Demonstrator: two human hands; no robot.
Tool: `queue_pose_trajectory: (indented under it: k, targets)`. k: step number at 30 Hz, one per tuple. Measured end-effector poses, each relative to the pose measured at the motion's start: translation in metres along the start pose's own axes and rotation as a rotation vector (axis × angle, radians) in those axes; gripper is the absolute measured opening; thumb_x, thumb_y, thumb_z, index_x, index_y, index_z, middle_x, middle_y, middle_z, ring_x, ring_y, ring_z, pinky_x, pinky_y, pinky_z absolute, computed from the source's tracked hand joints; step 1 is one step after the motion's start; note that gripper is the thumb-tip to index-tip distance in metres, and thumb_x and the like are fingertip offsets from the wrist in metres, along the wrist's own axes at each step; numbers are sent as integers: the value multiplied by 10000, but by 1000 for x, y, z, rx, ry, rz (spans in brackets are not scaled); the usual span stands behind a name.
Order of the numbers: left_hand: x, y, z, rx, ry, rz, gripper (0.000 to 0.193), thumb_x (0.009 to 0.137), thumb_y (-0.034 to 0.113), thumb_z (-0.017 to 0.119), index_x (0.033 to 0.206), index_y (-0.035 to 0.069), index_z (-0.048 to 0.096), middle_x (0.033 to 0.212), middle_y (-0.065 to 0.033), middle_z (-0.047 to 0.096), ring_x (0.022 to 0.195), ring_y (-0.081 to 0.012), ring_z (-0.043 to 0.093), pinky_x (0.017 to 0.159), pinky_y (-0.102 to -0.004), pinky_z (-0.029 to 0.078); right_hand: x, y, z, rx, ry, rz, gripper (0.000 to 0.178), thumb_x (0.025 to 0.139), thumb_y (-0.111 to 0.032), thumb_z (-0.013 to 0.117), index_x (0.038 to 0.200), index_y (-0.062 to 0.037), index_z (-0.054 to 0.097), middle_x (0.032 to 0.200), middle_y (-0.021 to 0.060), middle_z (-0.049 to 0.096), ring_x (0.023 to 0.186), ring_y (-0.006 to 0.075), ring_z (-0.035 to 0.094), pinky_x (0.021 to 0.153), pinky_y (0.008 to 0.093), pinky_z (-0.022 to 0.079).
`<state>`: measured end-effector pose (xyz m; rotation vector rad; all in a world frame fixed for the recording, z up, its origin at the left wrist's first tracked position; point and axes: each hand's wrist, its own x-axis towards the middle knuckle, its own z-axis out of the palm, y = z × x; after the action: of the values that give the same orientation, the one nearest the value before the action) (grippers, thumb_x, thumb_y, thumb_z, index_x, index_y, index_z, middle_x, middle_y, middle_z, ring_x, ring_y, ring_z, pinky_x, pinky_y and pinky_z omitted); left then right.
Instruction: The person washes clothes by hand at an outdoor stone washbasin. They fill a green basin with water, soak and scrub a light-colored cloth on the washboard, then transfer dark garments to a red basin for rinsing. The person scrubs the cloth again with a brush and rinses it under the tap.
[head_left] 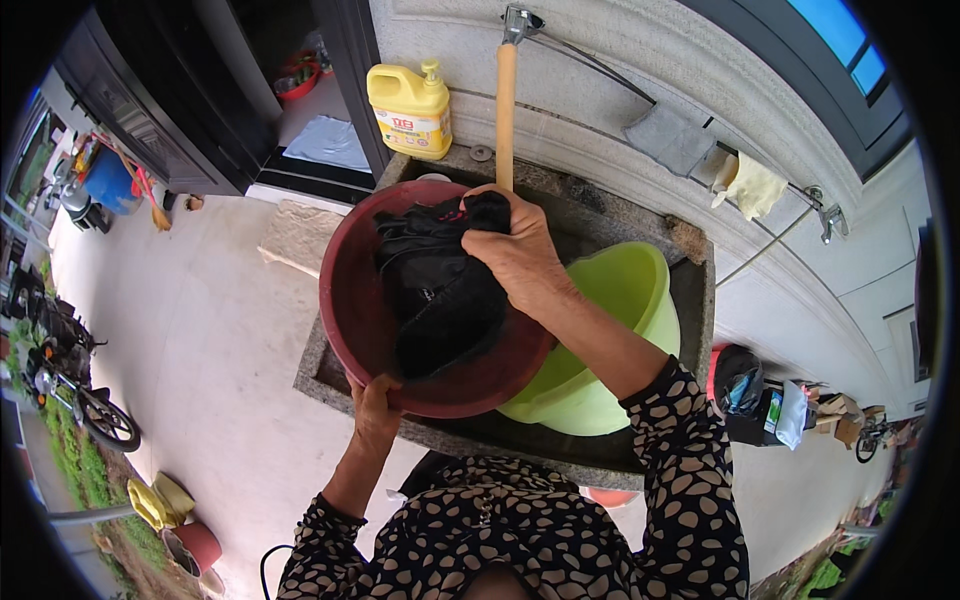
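Observation:
Black cloth, perhaps a garment, [440,285] lies bunched inside a dark red basin [341,270]. My right hand [515,245] is closed on the upper end of this cloth, lifting part of it near the basin's far right side. With fingers curled over the near left rim, my left hand [374,405] grips the basin. Beside it on the right stands a lime green basin [640,335], partly covered by the red one and by my right forearm. Both basins rest at a stone sink [325,375]. Whether the red basin holds water I cannot tell.
A yellow jug with a pump bottle [410,110] stands at the sink's far left corner. From a wall tap [519,22] a tan hose or sleeve [505,115] hangs down. Cloths [752,186] hang on a wall rail. Left is an open doorway; a bin and bags stand right.

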<state>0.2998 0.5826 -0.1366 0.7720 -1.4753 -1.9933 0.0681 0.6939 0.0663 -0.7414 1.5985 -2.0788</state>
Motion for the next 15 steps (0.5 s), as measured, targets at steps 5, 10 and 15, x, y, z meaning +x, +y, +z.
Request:
queue_pose_trajectory:
  k: [5,10,15]
  targets:
    - [0,46,29,-393,95,-357,578,656,-68,505,1195,135,452,1149,-82,497,1040,-268,506,850,-375,487,-12,49,12,-489,-349,-40,486,776,-123,720,1207,-64,502,1070,89,601,980,194,589,875,316,461]
    - [1,43,20,-328,75,-367,525,665,-69,493,1162,99,499,1068,-88,554,1001,-259,547,867,-391,489,-41,4,-59,-1318,-99,-394,605,746,-326,723,1260,-100,499,1355,203,378,1207,425,429,940,525,407]
    - [4,39,16,-337,116,-459,392,672,-59,494,1041,50,571,970,-91,602,920,-263,592,851,-402,502,-115,5,-166,-1679,335,82,648,701,-291,746,1275,-119,499,1353,222,371,1273,423,344,973,512,374]
